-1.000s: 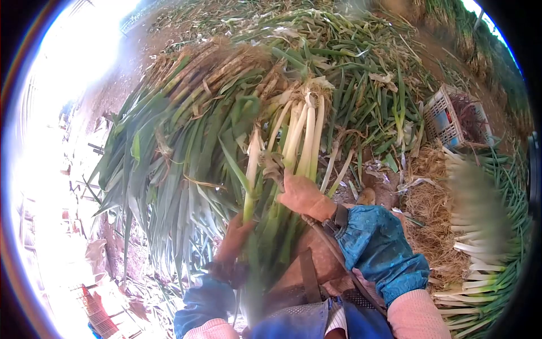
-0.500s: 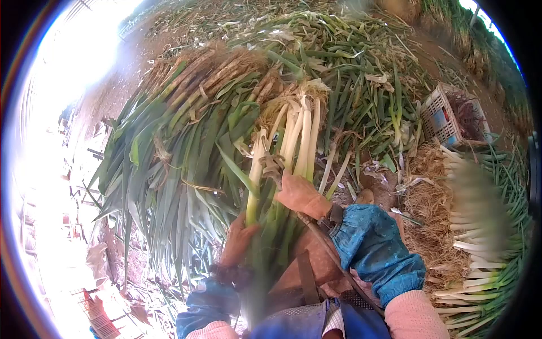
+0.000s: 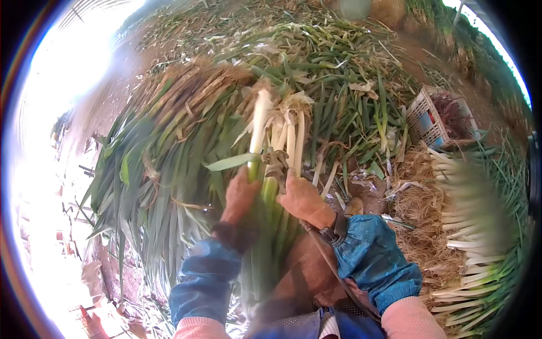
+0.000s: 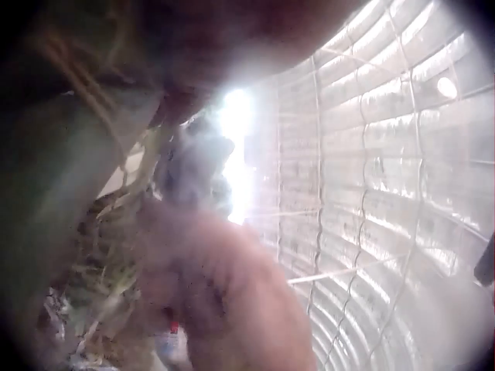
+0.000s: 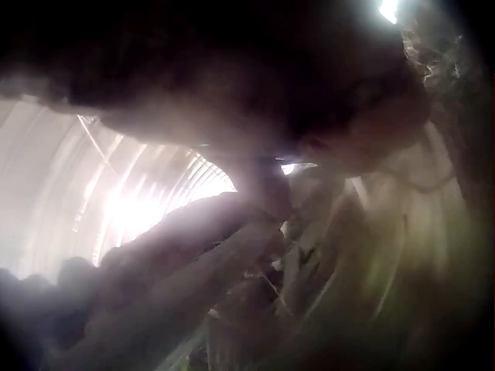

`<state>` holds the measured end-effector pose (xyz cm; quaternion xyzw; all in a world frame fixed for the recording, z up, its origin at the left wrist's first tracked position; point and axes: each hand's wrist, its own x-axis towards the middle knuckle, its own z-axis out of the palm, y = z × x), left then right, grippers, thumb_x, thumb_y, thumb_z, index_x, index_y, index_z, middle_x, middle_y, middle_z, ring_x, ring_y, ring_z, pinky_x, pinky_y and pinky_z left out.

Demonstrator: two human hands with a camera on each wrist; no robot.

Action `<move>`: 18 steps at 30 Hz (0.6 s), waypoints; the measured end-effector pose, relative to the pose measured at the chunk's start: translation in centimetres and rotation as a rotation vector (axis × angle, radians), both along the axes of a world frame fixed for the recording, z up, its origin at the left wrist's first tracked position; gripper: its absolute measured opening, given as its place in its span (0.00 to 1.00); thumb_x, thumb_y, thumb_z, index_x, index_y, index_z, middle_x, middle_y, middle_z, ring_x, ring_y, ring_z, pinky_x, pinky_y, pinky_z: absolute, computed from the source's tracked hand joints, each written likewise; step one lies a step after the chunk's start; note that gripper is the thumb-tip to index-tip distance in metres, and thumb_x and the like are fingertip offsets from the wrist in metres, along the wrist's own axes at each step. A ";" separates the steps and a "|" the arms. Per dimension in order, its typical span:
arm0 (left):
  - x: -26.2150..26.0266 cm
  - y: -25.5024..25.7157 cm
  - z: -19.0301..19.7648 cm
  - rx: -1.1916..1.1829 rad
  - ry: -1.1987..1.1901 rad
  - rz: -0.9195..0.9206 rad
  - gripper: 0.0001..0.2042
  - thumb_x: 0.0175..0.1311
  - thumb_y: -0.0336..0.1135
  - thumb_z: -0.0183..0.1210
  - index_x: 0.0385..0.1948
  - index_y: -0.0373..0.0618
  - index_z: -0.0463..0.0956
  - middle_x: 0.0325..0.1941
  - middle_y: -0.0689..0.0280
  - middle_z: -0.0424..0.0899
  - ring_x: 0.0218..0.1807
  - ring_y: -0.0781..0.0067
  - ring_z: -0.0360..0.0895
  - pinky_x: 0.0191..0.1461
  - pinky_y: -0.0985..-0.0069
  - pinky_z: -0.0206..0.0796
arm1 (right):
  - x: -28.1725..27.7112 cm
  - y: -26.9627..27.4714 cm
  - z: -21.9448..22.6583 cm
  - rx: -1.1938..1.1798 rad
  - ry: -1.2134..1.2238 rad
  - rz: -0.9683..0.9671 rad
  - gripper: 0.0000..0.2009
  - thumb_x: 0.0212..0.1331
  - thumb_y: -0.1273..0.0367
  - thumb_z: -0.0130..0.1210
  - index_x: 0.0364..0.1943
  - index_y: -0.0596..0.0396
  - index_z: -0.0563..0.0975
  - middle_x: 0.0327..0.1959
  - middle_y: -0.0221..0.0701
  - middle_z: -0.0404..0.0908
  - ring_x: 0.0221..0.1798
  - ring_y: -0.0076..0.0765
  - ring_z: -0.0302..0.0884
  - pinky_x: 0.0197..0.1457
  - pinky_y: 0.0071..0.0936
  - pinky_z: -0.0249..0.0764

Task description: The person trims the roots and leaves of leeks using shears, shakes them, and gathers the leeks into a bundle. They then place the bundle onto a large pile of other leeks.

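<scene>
My left hand [image 3: 241,195] grips the green stem of a long green onion [image 3: 259,121], held upright with its white shaft and roots uppermost. Close beside it, the right hand [image 3: 305,199] holds a mud-caked air gun [image 3: 276,163] near the onion's stem. From that hand a hose [image 3: 324,254] runs down along the forearm. A group of white-shafted green onions [image 3: 299,141] lies just beyond the hands, roots away from me. Blurred fingers [image 4: 240,286] show in the left wrist view; the right wrist view is dark.
A heap of unpeeled green onions [image 3: 164,141] spreads to the left. Stripped leaves [image 3: 350,107] cover the ground ahead. A white plastic crate [image 3: 424,120] stands at the right, with a row of cleaned green onions [image 3: 471,265] below it.
My left hand has moved up and forward, raising the green onion so its white shaft stands higher. The right hand stays close by with the air gun. The view has shifted slightly.
</scene>
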<state>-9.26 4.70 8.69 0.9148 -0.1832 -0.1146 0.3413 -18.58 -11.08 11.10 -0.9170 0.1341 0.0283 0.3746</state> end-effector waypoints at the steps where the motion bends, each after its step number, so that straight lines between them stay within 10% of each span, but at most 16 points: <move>1: -0.5 -1.1 -0.2 0.068 0.055 -0.022 0.25 0.51 0.41 0.56 0.52 0.45 0.65 0.37 0.45 0.79 0.40 0.43 0.75 0.43 0.56 0.65 | 0.2 -0.6 -0.5 0.008 -0.039 -0.032 0.23 0.45 0.66 0.55 0.41 0.72 0.63 0.27 0.58 0.76 0.35 0.62 0.76 0.41 0.46 0.73; 18: -7.5 1.4 0.1 0.233 0.111 -0.012 0.29 0.51 0.42 0.57 0.56 0.46 0.61 0.32 0.46 0.79 0.37 0.42 0.76 0.41 0.54 0.65 | 0.1 -2.9 -0.9 -0.024 0.084 -0.083 0.25 0.44 0.65 0.59 0.40 0.73 0.64 0.33 0.59 0.76 0.39 0.61 0.76 0.44 0.44 0.73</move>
